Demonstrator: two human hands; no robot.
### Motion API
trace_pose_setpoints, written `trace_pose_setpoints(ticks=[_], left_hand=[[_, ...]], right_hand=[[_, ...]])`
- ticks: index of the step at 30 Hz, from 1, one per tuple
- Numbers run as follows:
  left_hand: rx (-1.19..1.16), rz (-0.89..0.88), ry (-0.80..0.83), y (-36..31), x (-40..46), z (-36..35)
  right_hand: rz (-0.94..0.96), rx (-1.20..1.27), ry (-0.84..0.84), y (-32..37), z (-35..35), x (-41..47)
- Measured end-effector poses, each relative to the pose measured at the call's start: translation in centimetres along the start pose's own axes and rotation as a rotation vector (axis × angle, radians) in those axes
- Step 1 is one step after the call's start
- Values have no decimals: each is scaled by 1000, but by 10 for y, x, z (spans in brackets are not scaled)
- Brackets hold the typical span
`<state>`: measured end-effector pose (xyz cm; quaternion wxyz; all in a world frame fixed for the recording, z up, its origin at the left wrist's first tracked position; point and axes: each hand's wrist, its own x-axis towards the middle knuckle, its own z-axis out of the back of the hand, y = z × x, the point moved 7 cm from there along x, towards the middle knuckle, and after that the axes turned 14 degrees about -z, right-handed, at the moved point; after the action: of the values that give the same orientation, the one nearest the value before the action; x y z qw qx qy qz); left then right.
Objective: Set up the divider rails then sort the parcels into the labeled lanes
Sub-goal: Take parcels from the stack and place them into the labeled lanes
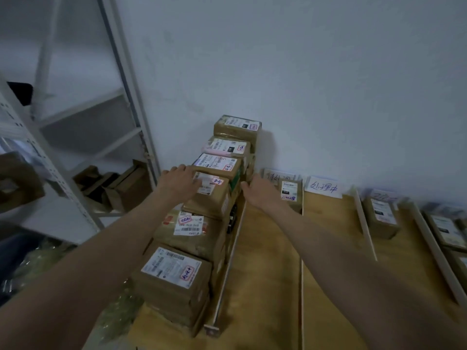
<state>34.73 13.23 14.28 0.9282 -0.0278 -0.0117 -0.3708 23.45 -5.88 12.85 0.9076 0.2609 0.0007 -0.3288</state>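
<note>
Reaching from both sides, the left hand lies flat with straight fingers on a brown parcel in the leftmost lane, and the right hand sits at its other side — its fingers I cannot tell. That lane is packed with stacked parcels, held by a divider rail. Next lane holds one small box — beside a paper label.

surface: wooden table | on it: divider rails, stacked parcels, lane labels
</note>
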Motion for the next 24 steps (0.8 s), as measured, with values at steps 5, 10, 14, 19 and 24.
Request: trace_pose_setpoints(ticks=[5,10,14,19,24], left_hand=[[-139,-12,53,33,11,-27],[-279,-17,62,38,15,-48],[-394,2,5,40,16,-51],[-483,-22,-72,37,13,-42],[-584,-115,-110,32,9,-11]], right_hand=[[-101,151,121,28,-43,8],[-211,326,163,39,-60,9],[-265,445,168,38,-62,7],[-299,587,185,30,-53,-2],[-265,756,318,22,-44,-14]])
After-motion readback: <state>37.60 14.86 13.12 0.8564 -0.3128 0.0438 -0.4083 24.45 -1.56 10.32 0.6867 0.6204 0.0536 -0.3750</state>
